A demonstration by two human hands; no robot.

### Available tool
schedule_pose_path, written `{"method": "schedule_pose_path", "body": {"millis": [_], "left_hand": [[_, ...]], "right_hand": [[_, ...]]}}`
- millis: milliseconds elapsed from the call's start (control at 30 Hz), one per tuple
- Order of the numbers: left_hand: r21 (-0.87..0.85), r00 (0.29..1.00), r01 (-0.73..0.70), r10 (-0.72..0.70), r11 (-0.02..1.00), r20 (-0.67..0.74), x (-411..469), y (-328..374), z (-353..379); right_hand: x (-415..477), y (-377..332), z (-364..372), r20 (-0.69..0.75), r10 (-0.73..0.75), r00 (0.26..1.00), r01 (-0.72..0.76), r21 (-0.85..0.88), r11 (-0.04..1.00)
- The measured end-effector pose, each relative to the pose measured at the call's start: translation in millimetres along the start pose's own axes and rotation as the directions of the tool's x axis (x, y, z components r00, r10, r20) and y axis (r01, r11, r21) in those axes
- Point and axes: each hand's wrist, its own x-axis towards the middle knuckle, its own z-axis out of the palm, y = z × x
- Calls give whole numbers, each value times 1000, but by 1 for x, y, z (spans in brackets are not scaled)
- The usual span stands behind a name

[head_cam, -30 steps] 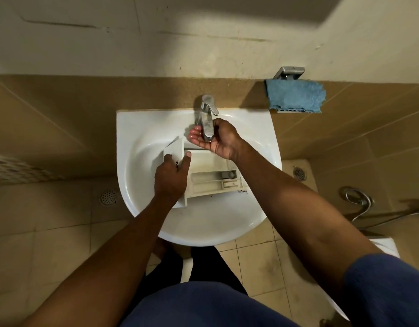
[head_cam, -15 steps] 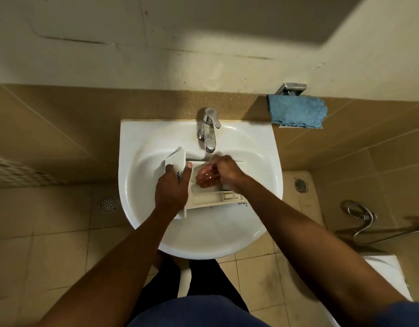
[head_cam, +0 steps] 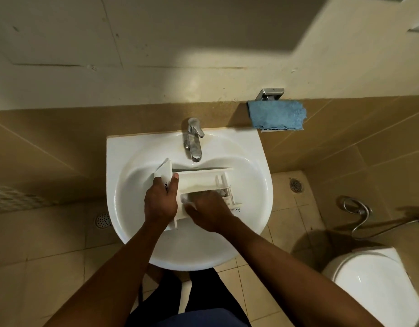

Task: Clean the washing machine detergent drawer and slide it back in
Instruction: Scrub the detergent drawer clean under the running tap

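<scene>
My left hand grips the white plastic detergent drawer at nine o'clock; my right hand, fingers curled, presses inside it, over the white ceramic basin.

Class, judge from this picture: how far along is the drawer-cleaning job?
Done: the white plastic detergent drawer is out and lying in the white ceramic sink. In hand: left hand steadies its front panel while right hand rubs inside a compartment. Left: finishing and sliding it back.

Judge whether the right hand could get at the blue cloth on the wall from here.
Probably yes: the blue cloth hangs uncovered to the right of the tap, nothing between. The right hand must first leave the drawer.
</scene>
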Motion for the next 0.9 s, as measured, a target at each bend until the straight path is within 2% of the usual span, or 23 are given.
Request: {"method": "schedule_pose_path", "body": {"millis": [100, 133, 200, 267, 433, 500, 533, 567, 633, 700, 767, 833, 900], "left_hand": [[-9, 1000, 15, -15, 1000, 4, 1, 1, -2], [-14, 1000, 15, -15, 1000, 4, 0, 1, -2], [-21, 1000, 17, -17, 1000, 1, -1, 1, -3], [-17, 1000, 19, -19, 1000, 5, -2, 1, -3], [-8, 997, 27, -26, 1000, 66, 0, 5, -6], [-4, 996, 37, -36, 999, 79, 1, 5, -8], [-3, 996, 38, -38, 999, 86, 1, 4, -8], [0, 995, 32, -32, 999, 93, 1, 4, -8], [18, 994, 5, -7, 1000, 105, 0, 3, -11], [23, 992, -60, 57, 998, 116, -5, 3, -16], [17, 981, -156, 153, 988, 120, -13, 1, -21], [24, 965, -238, 233, 971, 124, -20, -2, -27], [37, 948, -299, 292, 954, 124, -25, -5, -31]], "right_hand": [[-1, -16, -4, -14, -44, 999, 46, 228, 972], [-8, -9, -5, -26, -56, 998, 61, 214, 975], [-23, 14, -8, -71, -46, 996, 50, 55, 997], [-31, 32, -14, -55, 32, 998, -35, -50, 998], [-19, 29, -22, 42, 215, 976, -214, -32, 976], [-15, 34, -24, -1, 326, 945, -325, 84, 942], [-15, 39, -26, -26, 402, 915, -390, 197, 899], [-15, 45, -29, -37, 512, 858, -472, 335, 815], [-16, 56, -37, -38, 709, 704, -575, 556, 601], [-16, 64, -48, -60, 829, 556, -651, 588, 479], [-17, 73, -58, -47, 890, 453, -718, 572, 396], [-15, 78, -69, 53, 906, 419, -746, 590, 310], [-11, 86, -71, 222, 897, 382, -765, 621, 172]]}}
